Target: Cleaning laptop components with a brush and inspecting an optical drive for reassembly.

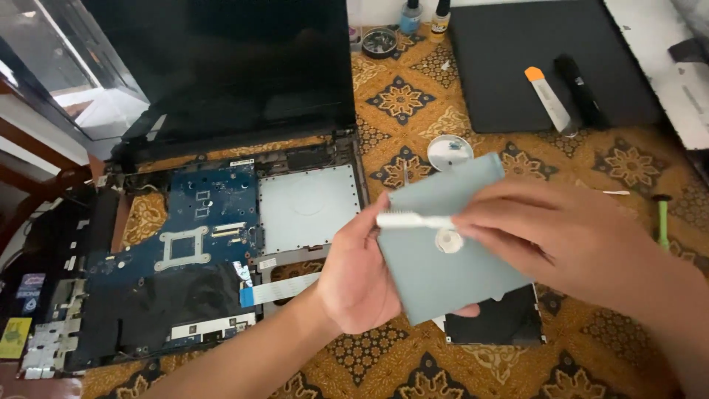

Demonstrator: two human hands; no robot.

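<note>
My left hand (362, 277) holds a flat grey-green square drive unit (436, 277) by its left edge, tilted up over the table. My right hand (554, 236) comes in from the right and grips a small white brush (410, 220), whose head lies across the upper left part of the unit. A round hub (448, 240) shows at the unit's middle, just under my right fingers. To the left lies an opened laptop base (185, 273) with its blue circuit board (210, 203) exposed and the dark screen (236, 66) raised behind.
A black rectangular part (502, 321) lies under the unit. A round metal disc (449, 151) sits behind it. A black cover (546, 59) at the back right carries an orange-tipped pry tool (548, 96) and a black pen-like tool (581, 90). A green screwdriver (662, 222) lies at right. Two small bottles (425, 16) stand at the back.
</note>
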